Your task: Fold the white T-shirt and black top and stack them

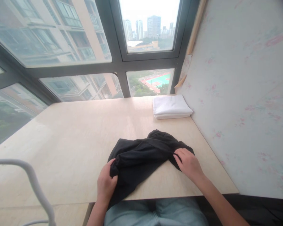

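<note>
A crumpled black garment lies across the front of the wooden tabletop, its exact kind not clear from its folds. Part of it hangs over the front edge on the left. My left hand grips a bunched end of the cloth between thumb and fingers. On the other side, my right hand pinches the cloth near its right end, with the fingertips partly hidden in the fabric. Behind the garment, a folded stack of white cloth rests near the wall, apart from both hands.
The pale wooden tabletop reaches back to dark-framed windows. A flower-patterned wall bounds it on the right. At the lower left, a bent white tube stands in front of the table. The table's front edge is close to my lap.
</note>
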Motion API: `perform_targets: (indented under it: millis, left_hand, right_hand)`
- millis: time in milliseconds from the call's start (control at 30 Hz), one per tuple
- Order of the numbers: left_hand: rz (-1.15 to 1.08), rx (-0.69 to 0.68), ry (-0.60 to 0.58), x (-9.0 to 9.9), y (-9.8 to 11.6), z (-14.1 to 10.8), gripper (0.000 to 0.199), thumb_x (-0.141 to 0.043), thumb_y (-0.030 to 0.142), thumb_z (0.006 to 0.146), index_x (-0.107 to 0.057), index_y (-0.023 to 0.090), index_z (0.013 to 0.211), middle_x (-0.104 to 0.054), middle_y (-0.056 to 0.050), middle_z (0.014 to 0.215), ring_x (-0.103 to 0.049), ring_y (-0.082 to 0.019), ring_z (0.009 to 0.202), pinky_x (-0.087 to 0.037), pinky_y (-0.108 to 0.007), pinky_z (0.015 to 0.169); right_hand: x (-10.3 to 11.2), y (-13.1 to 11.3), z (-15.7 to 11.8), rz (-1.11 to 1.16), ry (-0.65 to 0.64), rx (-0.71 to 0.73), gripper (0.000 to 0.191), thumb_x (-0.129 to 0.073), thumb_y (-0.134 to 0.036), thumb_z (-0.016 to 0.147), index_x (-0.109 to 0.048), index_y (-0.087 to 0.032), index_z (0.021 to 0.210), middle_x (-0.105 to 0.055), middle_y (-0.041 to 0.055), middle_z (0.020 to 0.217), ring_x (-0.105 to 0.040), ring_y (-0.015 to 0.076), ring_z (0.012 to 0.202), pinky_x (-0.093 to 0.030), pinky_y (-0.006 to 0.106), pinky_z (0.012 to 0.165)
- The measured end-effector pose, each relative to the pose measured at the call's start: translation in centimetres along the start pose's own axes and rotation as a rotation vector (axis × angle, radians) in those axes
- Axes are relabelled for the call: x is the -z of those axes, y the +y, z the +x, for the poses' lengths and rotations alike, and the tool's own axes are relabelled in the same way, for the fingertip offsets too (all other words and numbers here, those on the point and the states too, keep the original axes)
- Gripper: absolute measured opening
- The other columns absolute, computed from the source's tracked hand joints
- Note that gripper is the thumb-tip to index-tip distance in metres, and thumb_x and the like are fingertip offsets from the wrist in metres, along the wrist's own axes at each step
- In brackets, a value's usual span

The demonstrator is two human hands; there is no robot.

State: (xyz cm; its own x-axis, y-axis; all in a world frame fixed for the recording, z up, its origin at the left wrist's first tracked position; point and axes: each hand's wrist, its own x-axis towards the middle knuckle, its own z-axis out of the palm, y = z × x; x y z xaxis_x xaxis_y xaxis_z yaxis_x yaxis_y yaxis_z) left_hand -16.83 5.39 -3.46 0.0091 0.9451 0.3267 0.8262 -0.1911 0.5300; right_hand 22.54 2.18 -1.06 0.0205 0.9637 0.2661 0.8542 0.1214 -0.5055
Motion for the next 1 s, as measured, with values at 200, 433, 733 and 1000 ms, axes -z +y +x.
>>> perform_targets:
  millis: [200, 433, 733, 1000]
  left_hand:
    - [-0.001, -0.049, 0.026, 0.1, -0.1, 0.1, 0.05, -0.048, 0.014, 0.073, -0.06, 0.018, 0.121, -0.069, -0.01, 0.116, -0.066, -0.026, 0.106, -0.054, -0.041, 0.094]
    - [-0.116, -0.076, 0.034, 0.3, 0.3, 0.1, 0.033, -0.048, 0.013, 0.072, -0.066, 0.022, 0.098, -0.07, -0.006, 0.107, -0.065, -0.023, 0.103, -0.051, -0.041, 0.096]
    - [-0.156, 0.099, -0.096, 1.1, 1.0, 0.3, 0.034, -0.052, 0.019, 0.069, -0.069, 0.023, 0.098, -0.075, -0.003, 0.095, -0.071, -0.024, 0.089, -0.058, -0.035, 0.08]
    - [-0.071, -0.211, -0.389, 5.3, 4.0, 3.0, 0.067, -0.043, 0.007, 0.062, -0.067, 0.029, 0.121, -0.068, -0.004, 0.124, -0.064, -0.024, 0.116, -0.053, -0.04, 0.101]
  right_hand:
    - [3.5, -1.3, 2.6, 0.977, 0.041, -0.532, 0.032, -0.058, -0.049, 0.09, -0.072, -0.02, 0.094, -0.073, 0.0067, 0.094, -0.068, 0.0254, 0.096, -0.055, 0.037, 0.087]
    - [5.8, 0.7, 4.9, 1.705, 0.361, -0.818, 0.018, -0.056, -0.03, 0.089, -0.071, -0.021, 0.09, -0.075, 0.0044, 0.098, -0.07, 0.0196, 0.097, -0.059, 0.032, 0.089]
    - [3.4, 3.3, -0.4, 1.009, 0.156, -0.599, 0.036, -0.069, -0.047, 0.082, -0.07, -0.016, 0.101, -0.074, 0.0095, 0.097, -0.07, 0.0274, 0.095, -0.059, 0.038, 0.08]
    - [6.6, 0.7, -0.1, 0.614, 0.307, -0.427, 0.031, -0.062, -0.048, 0.088, -0.071, -0.02, 0.098, -0.073, 0.0075, 0.099, -0.068, 0.0248, 0.093, -0.056, 0.035, 0.083]
